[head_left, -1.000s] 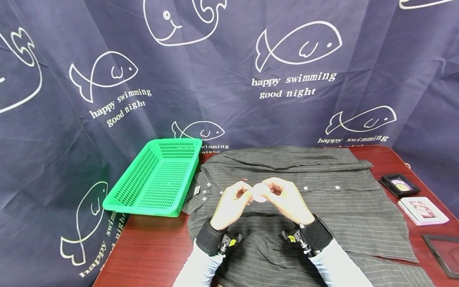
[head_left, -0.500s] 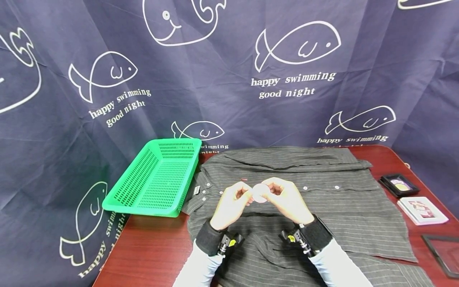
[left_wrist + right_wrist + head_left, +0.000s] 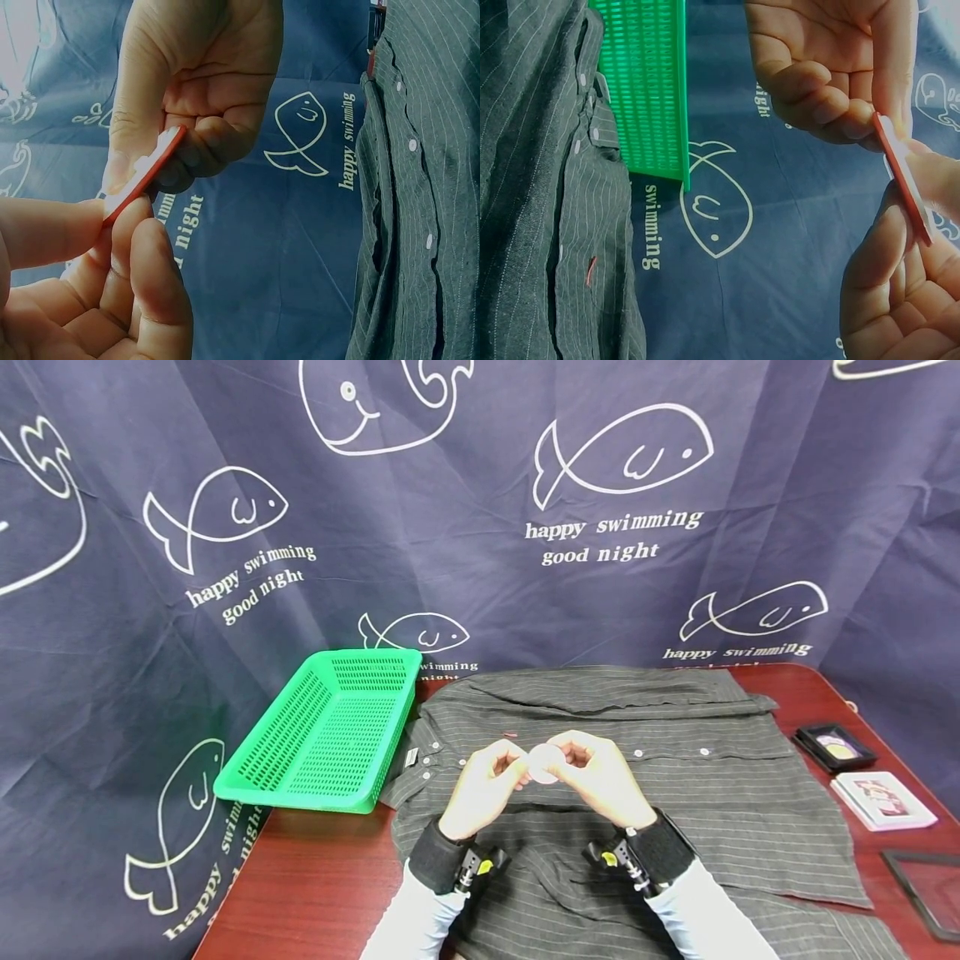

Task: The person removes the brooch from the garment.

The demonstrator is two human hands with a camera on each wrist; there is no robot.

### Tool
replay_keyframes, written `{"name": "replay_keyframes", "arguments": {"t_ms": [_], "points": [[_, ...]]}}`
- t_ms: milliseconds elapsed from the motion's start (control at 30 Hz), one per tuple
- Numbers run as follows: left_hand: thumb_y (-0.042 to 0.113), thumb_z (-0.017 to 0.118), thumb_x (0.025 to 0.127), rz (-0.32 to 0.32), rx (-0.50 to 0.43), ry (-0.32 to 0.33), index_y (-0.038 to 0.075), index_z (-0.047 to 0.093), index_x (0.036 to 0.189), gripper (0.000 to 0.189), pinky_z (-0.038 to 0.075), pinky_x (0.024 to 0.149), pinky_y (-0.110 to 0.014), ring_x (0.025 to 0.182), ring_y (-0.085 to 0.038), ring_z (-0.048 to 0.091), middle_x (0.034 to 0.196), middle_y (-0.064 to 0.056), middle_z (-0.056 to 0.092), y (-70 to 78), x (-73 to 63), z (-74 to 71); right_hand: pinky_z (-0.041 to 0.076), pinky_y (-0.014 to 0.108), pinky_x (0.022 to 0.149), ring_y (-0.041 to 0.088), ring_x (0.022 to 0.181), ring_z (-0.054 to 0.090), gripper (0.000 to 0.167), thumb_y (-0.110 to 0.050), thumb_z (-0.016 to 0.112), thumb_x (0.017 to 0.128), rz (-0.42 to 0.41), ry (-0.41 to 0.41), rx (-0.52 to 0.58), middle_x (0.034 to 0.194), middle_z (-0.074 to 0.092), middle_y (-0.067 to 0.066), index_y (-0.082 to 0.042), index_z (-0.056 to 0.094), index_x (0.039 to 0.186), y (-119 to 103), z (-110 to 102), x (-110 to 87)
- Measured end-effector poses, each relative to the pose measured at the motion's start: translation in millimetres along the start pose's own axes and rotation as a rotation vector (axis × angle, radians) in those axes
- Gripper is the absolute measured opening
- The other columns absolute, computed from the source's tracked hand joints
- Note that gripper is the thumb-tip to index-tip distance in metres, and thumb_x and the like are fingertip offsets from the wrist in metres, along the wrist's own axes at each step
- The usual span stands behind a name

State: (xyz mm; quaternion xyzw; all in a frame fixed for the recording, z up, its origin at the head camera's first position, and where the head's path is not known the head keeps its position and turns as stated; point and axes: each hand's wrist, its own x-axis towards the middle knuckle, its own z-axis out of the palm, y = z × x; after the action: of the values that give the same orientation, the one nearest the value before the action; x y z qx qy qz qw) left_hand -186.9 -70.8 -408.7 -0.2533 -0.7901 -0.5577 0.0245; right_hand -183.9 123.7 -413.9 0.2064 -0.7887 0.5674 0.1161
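Observation:
Both hands meet above a dark pinstriped shirt [image 3: 675,810] and hold one small round disc [image 3: 545,763]. It is pale on its face, and the left wrist view shows the disc [image 3: 146,176] edge-on, thin, with a red side and a white side. My left hand [image 3: 480,789] pinches one edge between thumb and fingers. The opposite edge is pinched by my right hand [image 3: 607,781]. In the right wrist view the tilted disc [image 3: 904,178] spans the two hands, its ends partly covered by the fingertips. What kind of disc it is cannot be told.
A green plastic basket [image 3: 382,802] sits at the back left of the red-brown table [image 3: 315,877]. Along the right edge lie a black case [image 3: 835,747], a stack of white cards [image 3: 885,800] and a dark frame [image 3: 926,893]. A tiny red piece [image 3: 511,735] lies on the shirt.

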Motion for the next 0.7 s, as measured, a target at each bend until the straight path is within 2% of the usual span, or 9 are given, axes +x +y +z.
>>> {"name": "replay_keyframes", "arguments": {"t_ms": [233,400,600,700], "points": [[0.012,0.057,0.098,0.01,-0.007,-0.008,-0.003,0.065,0.095,0.017,0.056,0.067,-0.027,0.07,-0.017,0.064,0.081,-0.021,0.066,-2.7,0.7,-1.1,0.049,0.02,0.059,0.001,0.064,0.06,0.016,-0.011,0.075,0.085,0.024,0.002,-0.006,0.076,0.07,0.007,-0.003,0.071,0.099,-0.7,0.6,0.2],[0.01,0.058,0.097,0.004,0.001,0.007,-0.003,0.066,0.095,0.015,0.054,0.065,-0.022,0.068,-0.02,0.064,0.08,-0.02,0.067,-5.3,1.2,-1.0,0.05,0.02,0.059,0.001,0.065,0.06,0.018,-0.011,0.075,0.085,0.013,0.008,-0.017,0.077,0.07,0.007,-0.003,0.071,0.101,-0.8,1.0,0.0],[0.011,0.06,0.097,0.005,0.02,0.022,-0.001,0.066,0.093,0.014,0.05,0.063,-0.019,0.065,-0.004,0.058,0.077,-0.017,0.066,-3.1,0.4,-3.0,0.051,0.021,0.061,0.001,0.067,0.062,0.02,-0.01,0.075,0.085,-0.015,0.013,-0.026,0.078,0.071,0.006,-0.004,0.072,0.103,0.2,0.0,-0.6],[0.013,0.06,0.097,0.009,0.015,0.026,0.0,0.067,0.092,0.015,0.05,0.063,-0.019,0.065,-0.001,0.057,0.076,-0.017,0.066,-2.2,0.0,-4.2,0.052,0.021,0.061,0.002,0.068,0.063,0.02,-0.01,0.075,0.085,-0.015,0.016,-0.009,0.079,0.072,0.007,-0.005,0.072,0.104,-0.8,-1.3,-1.0]]}}
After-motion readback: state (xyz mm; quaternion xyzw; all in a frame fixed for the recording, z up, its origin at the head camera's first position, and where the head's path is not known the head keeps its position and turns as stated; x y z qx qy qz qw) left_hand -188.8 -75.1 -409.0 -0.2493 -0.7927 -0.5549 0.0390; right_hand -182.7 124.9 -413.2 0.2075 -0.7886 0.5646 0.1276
